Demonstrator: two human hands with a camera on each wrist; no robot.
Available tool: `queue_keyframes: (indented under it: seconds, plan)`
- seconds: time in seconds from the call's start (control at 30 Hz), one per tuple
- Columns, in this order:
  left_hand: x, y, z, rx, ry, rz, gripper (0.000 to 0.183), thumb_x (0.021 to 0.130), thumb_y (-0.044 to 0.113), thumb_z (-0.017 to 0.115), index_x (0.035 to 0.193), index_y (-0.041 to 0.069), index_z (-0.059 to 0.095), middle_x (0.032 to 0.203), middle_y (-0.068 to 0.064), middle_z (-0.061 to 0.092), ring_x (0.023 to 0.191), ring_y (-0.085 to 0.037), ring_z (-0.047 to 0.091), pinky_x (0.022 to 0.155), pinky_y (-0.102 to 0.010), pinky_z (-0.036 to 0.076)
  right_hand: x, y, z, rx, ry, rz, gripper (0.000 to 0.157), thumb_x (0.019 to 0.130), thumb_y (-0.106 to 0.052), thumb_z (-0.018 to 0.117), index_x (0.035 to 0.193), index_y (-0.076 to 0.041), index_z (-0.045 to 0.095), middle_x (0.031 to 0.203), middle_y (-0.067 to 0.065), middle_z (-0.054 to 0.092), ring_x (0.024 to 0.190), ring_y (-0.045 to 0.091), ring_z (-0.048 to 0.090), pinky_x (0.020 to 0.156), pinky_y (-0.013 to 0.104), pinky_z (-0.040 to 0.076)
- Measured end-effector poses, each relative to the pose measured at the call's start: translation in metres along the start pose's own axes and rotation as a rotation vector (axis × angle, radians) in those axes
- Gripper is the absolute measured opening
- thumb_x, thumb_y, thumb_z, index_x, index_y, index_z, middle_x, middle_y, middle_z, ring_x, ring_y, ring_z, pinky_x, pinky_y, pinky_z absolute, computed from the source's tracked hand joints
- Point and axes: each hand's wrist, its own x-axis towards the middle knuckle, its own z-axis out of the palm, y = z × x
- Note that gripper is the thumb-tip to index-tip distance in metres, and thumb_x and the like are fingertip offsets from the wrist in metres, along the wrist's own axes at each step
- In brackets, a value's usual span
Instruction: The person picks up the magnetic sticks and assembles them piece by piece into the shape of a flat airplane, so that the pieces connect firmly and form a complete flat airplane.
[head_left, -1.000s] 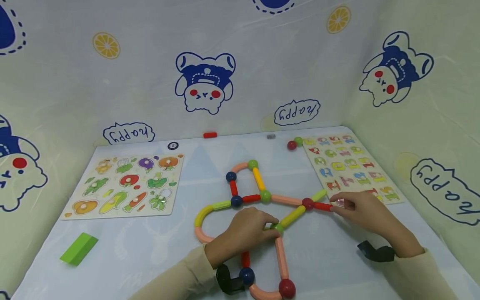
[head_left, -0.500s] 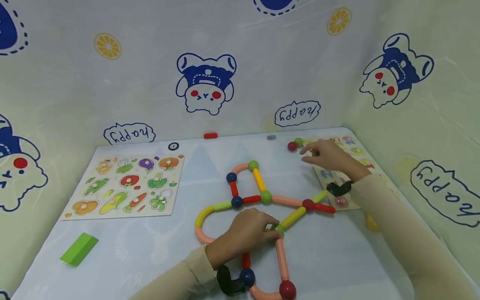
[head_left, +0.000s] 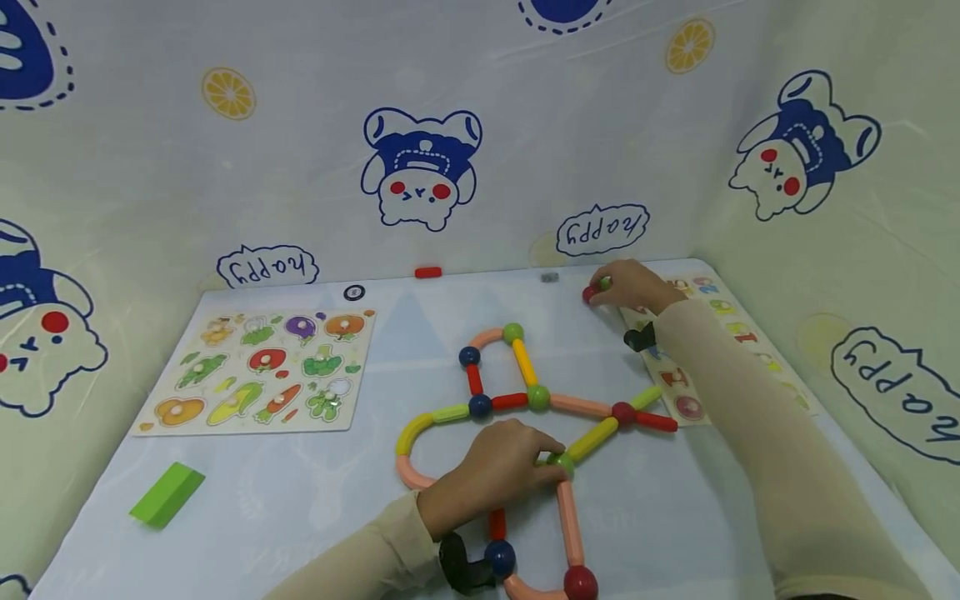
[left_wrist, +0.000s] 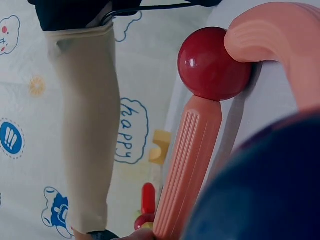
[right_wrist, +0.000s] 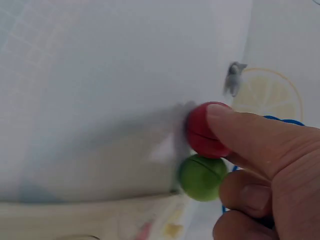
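On the table lies a linked figure of magnetic sticks and balls, with straight and curved sticks in red, yellow, green and salmon. My left hand [head_left: 495, 467] pinches a green ball [head_left: 564, 464] at one of its joints, covering part of the figure. My right hand [head_left: 633, 285] is at the far right of the table. Its thumb lies on a loose red ball [right_wrist: 202, 132] with a finger behind it. Against that ball sits a green ball [right_wrist: 202, 177], beside my curled fingers. A red joint ball [left_wrist: 212, 65] joins two salmon sticks in the left wrist view.
A vegetable puzzle board [head_left: 255, 375] lies at the left, and a second puzzle board [head_left: 738, 333] lies partly under my right forearm. A green block [head_left: 167, 494] is at the front left. Along the back edge are a red piece [head_left: 428, 272] and a small grey piece [head_left: 550, 277].
My right hand has left the red stick at the figure's right end and moved to the back, taking hold of the loose red ball. My left hand keeps its place.
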Motion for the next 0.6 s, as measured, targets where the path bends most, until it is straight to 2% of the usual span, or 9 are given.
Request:
queue_keyframes:
  seconds: [0.13,0.3,0.4,0.5,0.6]
  plan:
    - [0.0,0.0,0.0,0.002,0.008,0.008,0.033,0.08,0.043,0.07,0.106,0.023,0.073,0.064,0.018,0.06,0.059,0.003,0.047,0.05,-0.018,0.037,-0.002,0.004,0.006,0.0,0.032,-0.017,0.04,0.081,-0.035,0.072,0.112,-0.011,0.065,0.106,0.007,0.06,0.096,0.026,0.049,0.084,0.044,0.042]
    - [0.001,0.0,0.003,-0.002,0.007,-0.001,0.032,0.08,0.042,0.071,0.106,0.024,0.073,0.072,0.017,0.064,0.062,0.002,0.048,0.051,-0.018,0.038,-0.026,0.007,0.01,0.014,0.075,-0.023,0.044,0.081,-0.041,0.071,0.114,-0.013,0.065,0.102,0.008,0.061,0.089,0.026,0.05,0.077,0.042,0.042]
    - [0.002,-0.001,0.004,0.005,0.009,-0.001,0.032,0.081,0.042,0.071,0.106,0.024,0.073,0.078,0.015,0.067,0.063,0.001,0.049,0.052,-0.018,0.038,-0.054,0.012,0.01,0.039,0.095,-0.021,0.049,0.081,-0.047,0.069,0.117,-0.015,0.064,0.103,0.009,0.061,0.089,0.028,0.051,0.074,0.043,0.044]
    - [0.002,0.0,0.003,0.017,0.009,0.0,0.032,0.081,0.042,0.07,0.107,0.024,0.073,0.075,0.015,0.066,0.06,0.0,0.048,0.05,-0.019,0.037,-0.088,0.021,0.014,0.077,0.112,-0.011,0.05,0.079,-0.052,0.068,0.117,-0.018,0.064,0.084,0.005,0.06,0.075,0.024,0.053,0.06,0.037,0.044]
    - [0.002,0.001,0.004,0.017,0.002,-0.003,0.032,0.081,0.042,0.07,0.107,0.024,0.072,0.069,0.016,0.063,0.057,-0.002,0.046,0.048,-0.02,0.036,-0.127,0.034,0.02,0.108,0.128,0.015,0.053,0.079,-0.055,0.067,0.117,-0.019,0.063,0.061,0.003,0.048,0.054,0.022,0.045,0.046,0.03,0.035]
